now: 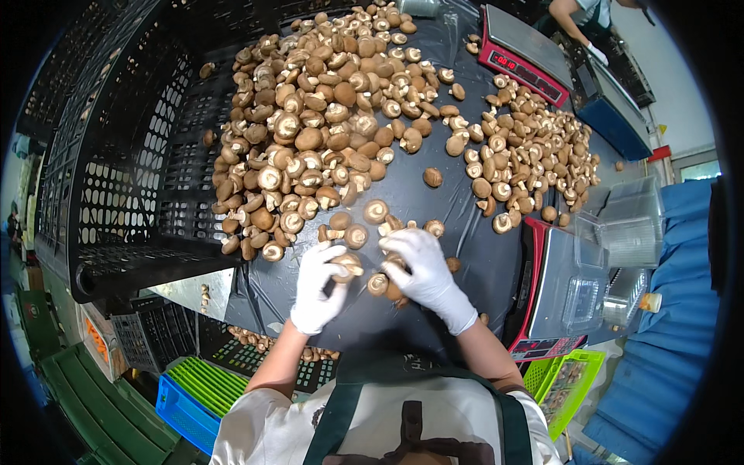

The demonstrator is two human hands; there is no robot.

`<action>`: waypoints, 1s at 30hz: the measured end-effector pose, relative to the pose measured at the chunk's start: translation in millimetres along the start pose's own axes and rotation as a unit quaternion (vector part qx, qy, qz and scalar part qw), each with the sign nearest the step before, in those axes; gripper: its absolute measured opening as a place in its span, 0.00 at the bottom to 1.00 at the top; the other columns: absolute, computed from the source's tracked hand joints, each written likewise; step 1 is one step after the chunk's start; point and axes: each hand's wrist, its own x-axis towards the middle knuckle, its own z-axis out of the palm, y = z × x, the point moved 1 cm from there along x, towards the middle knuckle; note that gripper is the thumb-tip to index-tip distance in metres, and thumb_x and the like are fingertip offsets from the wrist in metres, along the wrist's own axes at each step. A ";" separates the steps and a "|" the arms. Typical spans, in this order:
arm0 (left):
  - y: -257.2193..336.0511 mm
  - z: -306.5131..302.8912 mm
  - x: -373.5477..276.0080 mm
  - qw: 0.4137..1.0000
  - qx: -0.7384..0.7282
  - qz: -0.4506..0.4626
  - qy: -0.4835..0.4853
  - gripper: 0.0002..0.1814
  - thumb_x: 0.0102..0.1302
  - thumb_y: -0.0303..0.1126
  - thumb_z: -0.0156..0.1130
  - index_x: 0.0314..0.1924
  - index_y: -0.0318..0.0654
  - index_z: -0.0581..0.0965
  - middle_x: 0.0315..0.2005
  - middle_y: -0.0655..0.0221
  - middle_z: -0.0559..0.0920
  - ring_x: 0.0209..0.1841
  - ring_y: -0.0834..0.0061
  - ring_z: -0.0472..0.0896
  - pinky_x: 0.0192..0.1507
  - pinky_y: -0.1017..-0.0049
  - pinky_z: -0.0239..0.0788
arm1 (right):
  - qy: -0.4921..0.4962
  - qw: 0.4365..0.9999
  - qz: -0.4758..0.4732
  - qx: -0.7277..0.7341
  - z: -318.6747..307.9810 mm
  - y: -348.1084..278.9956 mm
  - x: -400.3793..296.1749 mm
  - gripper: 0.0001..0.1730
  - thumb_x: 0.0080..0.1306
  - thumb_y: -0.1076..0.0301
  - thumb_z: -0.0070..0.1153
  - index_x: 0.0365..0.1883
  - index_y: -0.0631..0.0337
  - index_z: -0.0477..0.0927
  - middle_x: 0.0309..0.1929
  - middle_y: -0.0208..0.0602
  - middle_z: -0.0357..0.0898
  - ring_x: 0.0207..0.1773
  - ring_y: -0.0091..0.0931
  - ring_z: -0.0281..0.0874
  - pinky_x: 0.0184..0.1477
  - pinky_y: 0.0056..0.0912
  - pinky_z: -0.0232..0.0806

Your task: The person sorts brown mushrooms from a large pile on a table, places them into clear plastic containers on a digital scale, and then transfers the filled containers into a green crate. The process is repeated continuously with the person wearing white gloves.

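Note:
In a white glove, my left hand (pixel 318 288) grips a shiitake mushroom (pixel 347 266) between thumb and fingers, its stem pointing right. My right hand (pixel 427 273), gloved too, curls its thumb and fingers around another mushroom (pixel 396 258), which the glove partly hides. Several loose mushrooms lie close about both hands, among them one with its pale gills up (pixel 376 211) and one below the right fingertips (pixel 378 284). Beyond the hands a large heap of shiitake mushrooms (pixel 314 110) spreads over black sheeting (pixel 407 186). A second heap, of smaller ones (pixel 532 145), lies to the right.
A black plastic crate (pixel 116 192) lies tipped at the left, its opening towards the large heap. One red scale (pixel 532 52) stands at the back right. Another scale (pixel 546 290) at the right bears clear plastic trays (pixel 584 296). A co-worker's gloved hand (pixel 597 54) shows at the far right.

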 end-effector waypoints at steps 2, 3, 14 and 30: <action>-9.5 -17.0 -8.0 0.989 -0.116 -0.090 -0.027 0.14 0.50 0.18 0.59 0.38 0.39 0.74 0.51 0.54 0.78 0.53 0.58 0.77 0.58 0.65 0.66 | 0.041 0.998 0.049 0.027 -5.2 25.4 -8.3 0.18 0.54 0.71 0.64 0.44 0.58 0.78 0.43 0.36 0.80 0.48 0.37 0.76 0.55 0.41 0.65; -7.5 -27.3 -7.1 0.988 -0.119 -0.096 -0.021 0.15 0.51 0.17 0.59 0.40 0.37 0.74 0.50 0.54 0.77 0.52 0.59 0.77 0.57 0.66 0.66 | 0.055 0.995 0.079 0.012 -12.9 29.4 -9.4 0.17 0.54 0.73 0.63 0.44 0.58 0.79 0.43 0.38 0.80 0.49 0.38 0.76 0.55 0.41 0.66; -35.2 10.0 17.1 0.993 -0.006 -0.116 -0.008 0.33 0.56 0.28 0.68 0.61 0.37 0.68 0.64 0.52 0.68 0.68 0.55 0.65 0.69 0.61 0.54 | -0.097 0.975 0.135 -0.147 22.8 40.4 -12.8 0.40 0.61 0.50 0.59 0.69 0.51 0.63 0.68 0.47 0.61 0.68 0.48 0.57 0.69 0.52 0.50; -30.0 12.1 -6.0 0.971 0.140 -0.020 -0.194 0.66 0.35 0.65 0.77 0.72 0.43 0.59 0.70 0.37 0.46 0.73 0.34 0.44 0.71 0.46 0.39 | -0.075 0.930 0.306 -0.190 -55.9 21.2 -186.2 0.62 0.37 0.44 0.75 0.68 0.61 0.61 0.67 0.51 0.58 0.70 0.49 0.52 0.69 0.53 0.49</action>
